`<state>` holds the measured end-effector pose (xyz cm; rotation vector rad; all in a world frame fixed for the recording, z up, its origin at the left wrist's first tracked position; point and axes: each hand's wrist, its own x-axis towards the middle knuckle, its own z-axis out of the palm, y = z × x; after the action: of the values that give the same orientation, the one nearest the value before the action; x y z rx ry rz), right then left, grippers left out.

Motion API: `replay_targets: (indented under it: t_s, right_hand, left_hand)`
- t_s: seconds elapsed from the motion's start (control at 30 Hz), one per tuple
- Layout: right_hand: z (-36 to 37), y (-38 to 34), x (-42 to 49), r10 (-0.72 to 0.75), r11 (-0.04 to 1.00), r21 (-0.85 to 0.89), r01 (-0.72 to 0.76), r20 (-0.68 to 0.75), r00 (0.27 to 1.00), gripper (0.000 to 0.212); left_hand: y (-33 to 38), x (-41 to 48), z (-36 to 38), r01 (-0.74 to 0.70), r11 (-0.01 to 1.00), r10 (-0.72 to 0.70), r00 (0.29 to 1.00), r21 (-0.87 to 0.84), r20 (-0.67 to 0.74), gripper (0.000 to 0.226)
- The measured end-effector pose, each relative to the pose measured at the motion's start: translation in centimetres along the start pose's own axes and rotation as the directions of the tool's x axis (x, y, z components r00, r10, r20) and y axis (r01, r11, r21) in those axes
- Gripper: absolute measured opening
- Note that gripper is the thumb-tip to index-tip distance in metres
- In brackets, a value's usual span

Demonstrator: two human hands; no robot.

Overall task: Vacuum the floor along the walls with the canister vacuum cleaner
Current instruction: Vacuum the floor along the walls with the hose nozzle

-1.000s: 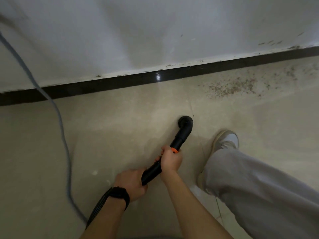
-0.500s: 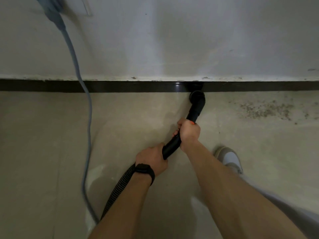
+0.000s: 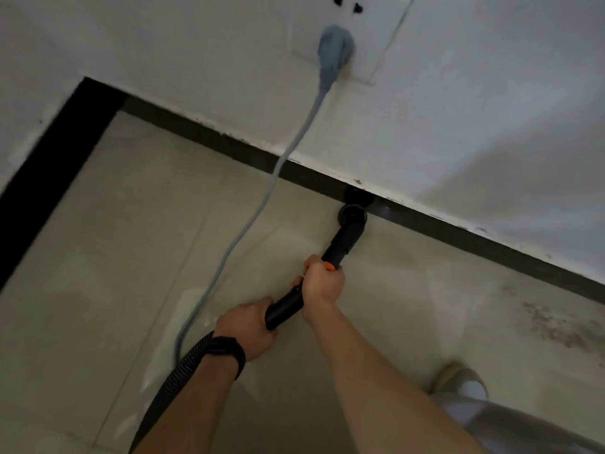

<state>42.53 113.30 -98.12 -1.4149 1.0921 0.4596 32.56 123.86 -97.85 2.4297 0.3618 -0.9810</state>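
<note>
At black skirting (image 3: pixel 458 237), vacuum tube (image 3: pixel 343 244) on dusty beige floor (image 3: pixel 131 257)

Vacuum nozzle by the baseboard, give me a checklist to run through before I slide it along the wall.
1. Nozzle at the wall edge: ok, the nozzle sits low at the baseboard.
2. Grip: ok, the right hand and left hand both grip the wand.
3. Power: ok, the plug sits in the wall socket.
4. Path to the left: not ok, the grey cord hangs across the baseboard there.
5. Path to the right: not ok, a dirt patch is yet to be vacuumed.
6. Suction running: cannot tell.
</note>
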Motion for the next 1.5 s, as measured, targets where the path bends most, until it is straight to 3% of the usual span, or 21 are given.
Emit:
replay_targets:
  t_s: [0.23, 0.3, 0.5, 0.7, 0.9, 1.0, 1.07, 1.13, 1.2, 1.23, 1.3, 1.4, 1.5]
  right_hand:
    - [4.8, -1.8, -2.4, -0.01, 0.935, -0.348, 0.062, 0.148, 0.989, 0.008]
    - [4.8, -3.3, -3.5, 0.034, 0.894, -0.444, 0.052, 0.184, 0.982, 0.003]
    - [2.6, -5.5, -8.8, 0.253, 0.763, -0.644, -0.045, 0.234, 0.939, 0.018]
    - [-3.1, -7.5, -20.8, 0.32, 0.754, -0.652, -0.078, 0.261, 0.911, 0.011]
    - [-7.1, -14.4, -35.2, 0.233, 0.722, -0.679, 0.137, 0.424, 0.875, 0.016]
    - [-9.3, -18.1, -41.7, 0.2, 0.704, -0.64, 0.308, 0.595, 0.778, 0.028]
    - [-11.0, -20.2, -45.6, 0.225, 0.72, -0.579, 0.382, 0.716, 0.661, 0.031]
    - [-13.0, -21.5, -48.9, 0.355, 0.754, -0.571, 0.326, 0.771, 0.529, 0.027]
    - [-15.2, -21.8, -52.3, 0.534, 0.705, -0.668, 0.238, 0.721, 0.441, 0.015]
    - [-16.3, -21.7, -54.2, 0.573, 0.67, -0.703, 0.239, 0.694, 0.436, 0.012]
    - [-18.4, -20.9, -57.1, 0.541, 0.638, -0.716, 0.284, 0.679, 0.497, 0.022]
    - [-20.9, -20.6, -60.4, 0.462, 0.604, -0.714, 0.354, 0.675, 0.575, 0.027]
    - [-22.7, -21.8, -63.0, 0.434, 0.578, -0.728, 0.369, 0.657, 0.617, 0.029]
  left_hand:
    - [-0.2, -2.7, -1.3, 0.204, 0.934, -0.215, 0.977, -0.294, -0.007, 0.02]
    - [1.2, -4.8, -2.1, 0.228, 0.913, -0.249, 0.968, -0.339, -0.018, 0.023]
    - [4.3, -13.6, -4.6, 0.281, 0.857, -0.327, 0.944, -0.433, -0.034, 0.025]
    - [6.8, -27.0, -6.3, 0.43, 0.75, -0.472, 0.88, -0.503, 0.047, 0.027]
    - [14.7, -41.2, -8.9, 0.466, 0.572, -0.678, 0.732, -0.676, -0.069, 0.034]
    - [19.4, -45.9, -10.0, 0.428, 0.475, -0.786, 0.6, -0.769, -0.151, 0.034]
    - [22.8, -48.3, -11.2, 0.378, 0.362, -0.844, 0.52, -0.852, -0.129, 0.038]
    - [25.8, -50.5, -12.2, 0.312, 0.252, -0.877, 0.473, -0.916, -0.08, 0.05]
    - [28.0, -52.7, -13.2, 0.257, 0.186, -0.891, 0.45, -0.948, -0.053, 0.052]
    - [29.0, -53.9, -13.5, 0.239, 0.161, -0.894, 0.447, -0.958, -0.038, 0.05]
    - [30.7, -56.2, -13.7, 0.208, 0.12, -0.899, 0.438, -0.971, -0.017, 0.047]
    - [33.7, -60.1, -12.0, 0.14, 0.034, -0.93, 0.367, -0.99, 0.02, 0.052]
    - [36.5, -64.0, -8.9, 0.225, 0.049, -0.925, 0.378, -0.973, 0.041, 0.042]
